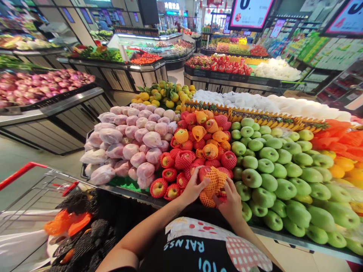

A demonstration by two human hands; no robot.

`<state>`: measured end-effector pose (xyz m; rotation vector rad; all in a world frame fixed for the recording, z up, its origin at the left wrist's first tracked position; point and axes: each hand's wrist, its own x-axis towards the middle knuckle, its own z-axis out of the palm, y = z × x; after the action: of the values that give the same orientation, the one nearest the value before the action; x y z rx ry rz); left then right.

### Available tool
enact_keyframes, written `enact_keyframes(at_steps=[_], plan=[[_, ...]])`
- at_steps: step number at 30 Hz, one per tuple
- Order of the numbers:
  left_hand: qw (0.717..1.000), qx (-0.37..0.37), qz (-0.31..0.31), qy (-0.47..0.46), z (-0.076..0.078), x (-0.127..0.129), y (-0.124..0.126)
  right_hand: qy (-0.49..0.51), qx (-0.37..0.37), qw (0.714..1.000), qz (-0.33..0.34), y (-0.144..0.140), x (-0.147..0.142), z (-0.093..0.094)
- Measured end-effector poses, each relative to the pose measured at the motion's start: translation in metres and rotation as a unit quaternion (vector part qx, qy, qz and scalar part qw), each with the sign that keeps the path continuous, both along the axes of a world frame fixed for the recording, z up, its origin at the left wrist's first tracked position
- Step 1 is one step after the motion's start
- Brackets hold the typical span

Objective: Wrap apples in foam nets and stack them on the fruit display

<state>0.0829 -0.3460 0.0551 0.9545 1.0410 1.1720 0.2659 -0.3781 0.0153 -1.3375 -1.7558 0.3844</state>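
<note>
A red apple half wrapped in an orange foam net is held between both my hands at the front of the fruit stand. My left hand grips its left side. On its right and lower side, my right hand holds the net. Behind it lies a pile of red apples in red and orange nets.
Pink-wrapped fruit is heaped to the left, green apples to the right, oranges far right. A shopping cart with a red handle stands at lower left, holding dark and orange nets. More produce stands fill the aisle beyond.
</note>
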Motion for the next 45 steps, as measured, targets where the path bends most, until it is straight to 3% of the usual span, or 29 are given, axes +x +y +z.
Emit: enact_keyframes(at_steps=[5, 8, 10, 14, 21, 23, 27, 29, 32, 37, 42, 45], plan=[[0.988, 0.058, -0.100, 0.099, 0.022, -0.004, -0.004, 0.100, -0.055, 0.993, -0.016, -0.002, -0.003, -0.009], [0.981, 0.092, -0.107, 0.136, 0.029, -0.008, -0.007, 0.210, -0.099, 0.972, -0.023, -0.003, -0.010, -0.010], [0.979, 0.124, -0.082, 0.137, 0.030, -0.008, -0.011, 0.243, -0.085, 0.966, -0.027, -0.003, -0.012, -0.011], [0.972, 0.176, -0.064, 0.141, 0.028, -0.004, -0.017, 0.201, -0.017, 0.978, -0.050, -0.003, -0.012, -0.017], [0.956, 0.203, -0.092, 0.189, 0.021, 0.000, -0.017, 0.250, -0.041, 0.967, -0.022, -0.006, -0.015, -0.024], [0.949, 0.222, -0.065, 0.213, 0.018, -0.001, -0.018, 0.256, -0.037, 0.966, -0.027, -0.005, -0.016, -0.020], [0.924, 0.259, 0.091, 0.266, 0.020, -0.008, -0.017, 0.257, -0.039, 0.964, -0.054, 0.000, -0.016, -0.012], [0.920, 0.257, 0.117, 0.271, 0.023, -0.013, -0.015, 0.252, -0.045, 0.963, -0.080, 0.002, -0.013, -0.013], [0.927, 0.234, 0.070, 0.283, 0.025, -0.015, -0.008, 0.266, -0.050, 0.957, -0.108, 0.002, -0.009, -0.019], [0.914, 0.263, -0.066, 0.302, 0.017, -0.007, -0.004, 0.275, -0.039, 0.957, -0.082, -0.003, -0.004, -0.028], [0.909, 0.292, -0.139, 0.264, 0.014, -0.007, -0.004, 0.214, 0.014, 0.974, -0.069, -0.002, -0.003, -0.023], [0.924, 0.253, -0.151, 0.241, 0.018, -0.015, 0.000, 0.163, 0.048, 0.983, -0.062, -0.001, -0.004, -0.016]])
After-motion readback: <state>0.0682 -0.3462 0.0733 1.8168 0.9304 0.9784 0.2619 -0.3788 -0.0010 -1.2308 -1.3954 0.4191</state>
